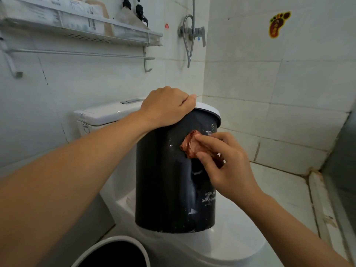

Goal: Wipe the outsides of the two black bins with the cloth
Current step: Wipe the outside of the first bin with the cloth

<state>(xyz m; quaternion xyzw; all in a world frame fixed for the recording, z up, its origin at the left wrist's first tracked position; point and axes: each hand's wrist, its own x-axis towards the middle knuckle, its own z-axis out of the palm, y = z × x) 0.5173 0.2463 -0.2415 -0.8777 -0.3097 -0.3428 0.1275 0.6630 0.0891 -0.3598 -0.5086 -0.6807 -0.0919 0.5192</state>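
1. Left hand (166,106) curls over the top rim of the bin (165,182), gripping it; right hand (225,166) pinches a bunched reddish cloth (189,144) against the bin's upper side.
2. Bin stands upright on the closed toilet lid (231,241), black with a white rim and small white lettering low on its side; wet streaks show on its wall.
3. Second bin (115,251), white-rimmed with a dark inside, sits below and left of the first, at the frame's bottom edge.
4. Cistern (107,114) rises behind the bin; a shelf (81,33) and a shower valve (194,34) hang on the tiled wall above.
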